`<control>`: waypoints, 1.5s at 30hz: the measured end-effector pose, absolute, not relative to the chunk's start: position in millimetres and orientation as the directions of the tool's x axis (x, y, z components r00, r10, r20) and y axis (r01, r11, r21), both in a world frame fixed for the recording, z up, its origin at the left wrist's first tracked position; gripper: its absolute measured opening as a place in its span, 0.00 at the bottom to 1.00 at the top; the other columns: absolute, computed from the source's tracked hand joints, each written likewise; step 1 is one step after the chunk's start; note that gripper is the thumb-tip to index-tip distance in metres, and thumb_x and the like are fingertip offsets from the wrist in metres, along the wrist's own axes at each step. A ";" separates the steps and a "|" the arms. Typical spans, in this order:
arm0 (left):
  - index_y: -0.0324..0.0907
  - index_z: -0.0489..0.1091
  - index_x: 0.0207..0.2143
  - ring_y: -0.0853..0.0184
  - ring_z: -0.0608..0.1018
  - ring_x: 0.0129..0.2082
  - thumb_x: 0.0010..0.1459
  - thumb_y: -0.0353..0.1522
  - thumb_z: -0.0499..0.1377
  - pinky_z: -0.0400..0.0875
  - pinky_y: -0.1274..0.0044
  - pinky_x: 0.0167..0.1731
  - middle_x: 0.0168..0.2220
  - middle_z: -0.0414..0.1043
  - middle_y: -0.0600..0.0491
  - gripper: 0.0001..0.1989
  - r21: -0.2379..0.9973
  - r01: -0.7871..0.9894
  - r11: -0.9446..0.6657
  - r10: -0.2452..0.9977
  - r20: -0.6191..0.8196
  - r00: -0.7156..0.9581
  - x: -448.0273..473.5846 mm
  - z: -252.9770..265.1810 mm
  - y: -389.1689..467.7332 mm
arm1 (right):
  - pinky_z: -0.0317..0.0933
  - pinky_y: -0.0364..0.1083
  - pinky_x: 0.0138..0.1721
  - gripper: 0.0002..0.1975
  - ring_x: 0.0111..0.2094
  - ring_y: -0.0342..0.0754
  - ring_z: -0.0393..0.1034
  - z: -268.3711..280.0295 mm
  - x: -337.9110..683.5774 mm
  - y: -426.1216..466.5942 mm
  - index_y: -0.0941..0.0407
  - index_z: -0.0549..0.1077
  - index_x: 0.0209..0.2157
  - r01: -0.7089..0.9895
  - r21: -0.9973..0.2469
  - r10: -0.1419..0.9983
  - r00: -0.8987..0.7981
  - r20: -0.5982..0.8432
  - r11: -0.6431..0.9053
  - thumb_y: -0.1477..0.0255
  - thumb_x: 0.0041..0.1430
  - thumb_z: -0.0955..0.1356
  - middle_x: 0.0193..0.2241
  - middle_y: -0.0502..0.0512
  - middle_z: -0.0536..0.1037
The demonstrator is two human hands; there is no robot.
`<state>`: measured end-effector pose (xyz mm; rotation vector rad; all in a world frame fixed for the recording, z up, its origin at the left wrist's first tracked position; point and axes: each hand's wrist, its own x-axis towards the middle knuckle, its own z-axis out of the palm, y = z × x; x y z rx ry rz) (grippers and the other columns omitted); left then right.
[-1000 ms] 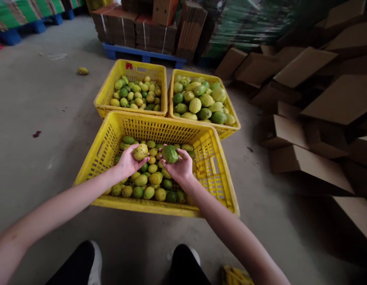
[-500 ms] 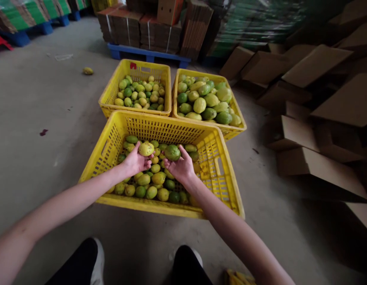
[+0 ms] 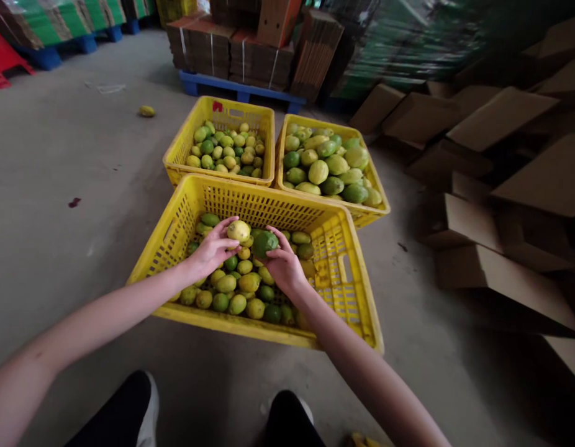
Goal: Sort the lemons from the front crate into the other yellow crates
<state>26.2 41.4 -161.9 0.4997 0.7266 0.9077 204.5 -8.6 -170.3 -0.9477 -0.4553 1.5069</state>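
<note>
Around the centre of the frame, our left hand (image 3: 215, 251) grasped a yellow fruit (image 3: 238, 231) and our right hand (image 3: 286, 266) a green fruit (image 3: 265, 244), fingers curled round each, over the front crate (image 3: 231, 323) of mixed fruit (image 3: 249, 282).

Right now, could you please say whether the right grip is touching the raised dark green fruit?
Touching: the head view shows the right grip cupping the dark green fruit, fingers against its side.
</note>
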 end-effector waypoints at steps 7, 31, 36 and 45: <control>0.37 0.74 0.39 0.67 0.73 0.23 0.54 0.39 0.60 0.66 0.78 0.19 0.30 0.74 0.48 0.15 0.483 -0.516 0.708 0.701 -0.389 0.598 24.2 -155.8 43.3 | 0.64 0.45 0.24 0.18 0.28 0.48 0.73 -170.5 205.5 -8.5 0.53 0.72 0.32 -0.688 -0.668 0.938 -0.058 -0.340 -0.285 0.53 0.52 0.73 0.34 0.52 0.81; 0.37 0.70 0.19 0.64 0.75 0.23 0.57 0.29 0.52 0.72 0.76 0.20 0.19 0.70 0.48 0.15 0.432 -0.570 0.699 0.712 -0.498 0.495 20.9 -145.4 44.6 | 0.65 0.45 0.24 0.16 0.28 0.50 0.74 -156.8 208.5 -9.5 0.56 0.74 0.23 -0.689 -0.646 0.890 0.002 -0.456 -0.329 0.59 0.57 0.69 0.22 0.54 0.77; 0.37 0.70 0.18 0.64 0.75 0.22 0.56 0.29 0.51 0.74 0.75 0.21 0.19 0.70 0.48 0.16 0.443 -0.562 0.699 0.712 -0.507 0.486 20.6 -138.5 46.5 | 0.64 0.44 0.23 0.14 0.24 0.47 0.71 -158.1 210.0 -7.4 0.56 0.75 0.27 -0.742 -0.585 0.873 0.001 -0.488 -0.327 0.60 0.57 0.69 0.25 0.52 0.78; 0.40 0.70 0.44 0.65 0.81 0.26 0.57 0.28 0.54 0.77 0.79 0.23 0.28 0.76 0.50 0.12 0.531 -0.506 0.680 0.709 -0.653 0.267 1.6 -129.6 56.2 | 0.63 0.44 0.23 0.10 0.28 0.48 0.73 -157.5 221.5 -3.4 0.54 0.73 0.31 -0.850 -0.463 0.828 0.060 -0.558 -0.251 0.62 0.56 0.70 0.25 0.50 0.78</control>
